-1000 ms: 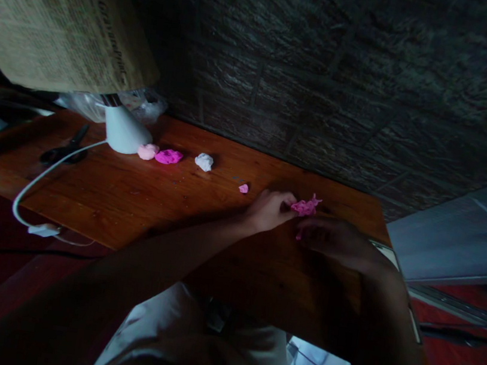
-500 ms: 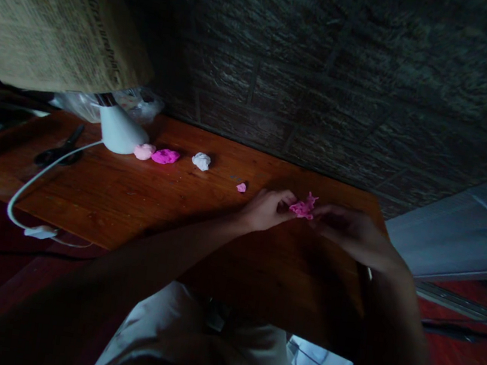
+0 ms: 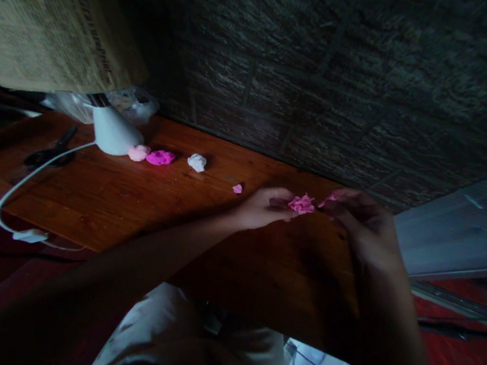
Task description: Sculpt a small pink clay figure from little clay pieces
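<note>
Between the thumb and fingers of my left hand (image 3: 262, 208) is a ragged lump of pink modelling clay (image 3: 301, 203). My right hand (image 3: 362, 220) pinches a smaller piece of pink clay (image 3: 328, 199), apart from that lump, a short gap to its right. On the wooden table (image 3: 132, 203), left of my hands, lies a small pink clay bit (image 3: 237, 188). Farther left sit a white clay lump (image 3: 197, 162), a bright magenta lump (image 3: 160, 157) and a pale pink lump (image 3: 138, 152); the last two touch.
A lamp with a white base (image 3: 115, 131) and a newsprint-patterned shade (image 3: 58, 17) stands at the left, its white cord (image 3: 8, 195) looping over the table edge. Dark scissors (image 3: 50, 155) lie beside it. A dark brick-patterned wall (image 3: 285, 79) rises behind the table.
My right hand has drawn away from the lump, up and to the right, with a small piece of pink clay torn off. My left hand keeps the lump. The view has shifted slightly.
</note>
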Tool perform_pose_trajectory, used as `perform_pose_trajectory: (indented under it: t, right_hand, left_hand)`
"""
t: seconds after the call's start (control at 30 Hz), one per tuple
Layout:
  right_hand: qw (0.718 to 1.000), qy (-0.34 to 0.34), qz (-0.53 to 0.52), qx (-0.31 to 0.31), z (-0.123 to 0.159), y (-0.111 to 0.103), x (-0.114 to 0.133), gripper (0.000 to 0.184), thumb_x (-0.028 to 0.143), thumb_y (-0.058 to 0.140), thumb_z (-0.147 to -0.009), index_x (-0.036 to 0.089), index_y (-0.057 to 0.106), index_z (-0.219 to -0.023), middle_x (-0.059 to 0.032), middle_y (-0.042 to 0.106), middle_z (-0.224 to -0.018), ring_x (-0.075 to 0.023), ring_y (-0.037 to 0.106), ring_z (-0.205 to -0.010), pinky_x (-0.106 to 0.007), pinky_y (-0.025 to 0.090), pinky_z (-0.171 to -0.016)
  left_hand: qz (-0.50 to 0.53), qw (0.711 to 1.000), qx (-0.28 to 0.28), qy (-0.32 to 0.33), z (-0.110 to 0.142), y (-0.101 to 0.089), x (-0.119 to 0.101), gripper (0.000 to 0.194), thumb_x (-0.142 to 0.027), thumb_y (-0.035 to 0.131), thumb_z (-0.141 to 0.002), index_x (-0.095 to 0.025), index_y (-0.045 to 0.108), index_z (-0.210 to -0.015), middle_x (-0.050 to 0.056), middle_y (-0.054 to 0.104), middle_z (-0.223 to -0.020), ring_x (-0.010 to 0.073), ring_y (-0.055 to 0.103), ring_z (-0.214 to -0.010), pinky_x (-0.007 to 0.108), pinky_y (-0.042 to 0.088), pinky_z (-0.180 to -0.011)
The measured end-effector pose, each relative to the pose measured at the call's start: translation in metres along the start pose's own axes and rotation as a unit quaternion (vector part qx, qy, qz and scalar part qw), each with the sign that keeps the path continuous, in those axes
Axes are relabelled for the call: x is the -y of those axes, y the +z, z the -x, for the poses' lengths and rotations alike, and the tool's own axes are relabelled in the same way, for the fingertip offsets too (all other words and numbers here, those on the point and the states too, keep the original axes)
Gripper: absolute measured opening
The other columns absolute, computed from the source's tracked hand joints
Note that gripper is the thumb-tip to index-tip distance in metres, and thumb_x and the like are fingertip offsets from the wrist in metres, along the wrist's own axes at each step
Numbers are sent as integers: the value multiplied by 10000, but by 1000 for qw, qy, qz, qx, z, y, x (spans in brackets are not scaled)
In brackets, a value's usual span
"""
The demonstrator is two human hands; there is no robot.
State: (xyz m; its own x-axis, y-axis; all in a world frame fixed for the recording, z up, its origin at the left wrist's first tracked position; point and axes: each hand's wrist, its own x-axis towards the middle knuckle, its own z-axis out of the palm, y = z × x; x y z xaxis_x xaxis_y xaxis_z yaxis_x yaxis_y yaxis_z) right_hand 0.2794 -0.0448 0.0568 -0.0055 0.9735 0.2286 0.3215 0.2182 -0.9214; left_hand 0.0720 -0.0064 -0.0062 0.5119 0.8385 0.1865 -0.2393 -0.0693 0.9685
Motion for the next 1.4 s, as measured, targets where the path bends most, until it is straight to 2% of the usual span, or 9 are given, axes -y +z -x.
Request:
perform_pose_trajectory:
  t: [0.13, 0.27, 0.5, 0.73, 0.93, 1.1, 1.27, 1.4]
  right_hand:
    - [1000, -15, 17, 4, 1, 4, 4, 306, 452, 779, -770, 251, 688, -983, -59, 758, -917, -222, 707, -779, -359, 597, -709]
    - [998, -39, 39, 13, 0, 4, 5, 276, 461, 738, -812, 253, 671, -981, -69, 762, -944, -235, 726, -825, -370, 599, -727]
    - [999, -47, 15, 19, -1, 6, 2, 278, 442, 770, -789, 255, 680, -973, -56, 762, -944, -224, 728, -833, -357, 600, -748]
    - [998, -44, 7, 34, -1, 7, 4, 289, 411, 777, -785, 245, 702, -1009, -59, 771, -955, -224, 739, -844, -358, 610, -761]
    - [997, -52, 19, 62, -2, 5, 3, 293, 447, 776, -783, 233, 729, -978, -72, 777, -966, -235, 737, -849, -371, 609, -767]
    - [997, -48, 16, 56, -3, 5, 0, 275, 431, 790, -772, 227, 739, -949, -70, 781, -971, -231, 737, -875, -367, 603, -799]
    - [998, -47, 6, 48, -4, 3, -5, 271, 427, 798, -766, 235, 751, -951, -61, 779, -948, -215, 729, -826, -354, 599, -767]
    - [996, -50, 21, 64, -4, 2, -7, 291, 451, 799, -766, 240, 754, -960, -63, 778, -937, -228, 727, -843, -363, 594, -778]
  left_hand:
    - [46, 999, -6, -3, 2, 1, -2, 334, -165, 773, -779, -140, 693, -1102, 112, 732, -1120, 170, 707, -953, 273, 588, -786]
    - [34, 999, -5, 10, 2, 1, -1, 411, -118, 759, -770, -162, 686, -1173, 115, 730, -1161, 177, 703, -993, 281, 588, -809]
    - [5, 999, 5, 33, 1, 0, 1, 386, -51, 729, -767, -143, 693, -1140, 116, 727, -1177, 180, 701, -1021, 276, 568, -847]
    - [0, 1000, 4, 19, 1, 0, 1, 367, -48, 706, -795, -147, 685, -1148, 116, 715, -1185, 167, 699, -1008, 281, 575, -852]
    - [36, 999, -1, 6, 0, 0, 4, 362, -59, 723, -782, -135, 684, -1133, 124, 714, -1172, 166, 704, -967, 274, 590, -806]
    - [67, 998, -8, -3, 1, -1, 5, 359, -97, 763, -757, -129, 693, -1108, 113, 728, -1106, 154, 702, -908, 253, 591, -753]
    - [73, 997, -5, 4, 0, 0, 7, 372, -80, 757, -737, -127, 691, -1100, 100, 728, -1056, 153, 691, -888, 280, 583, -768]
    - [63, 998, -13, 11, 0, 0, 7, 369, -47, 748, -720, -125, 696, -1076, 92, 727, -1058, 156, 685, -899, 299, 571, -808]
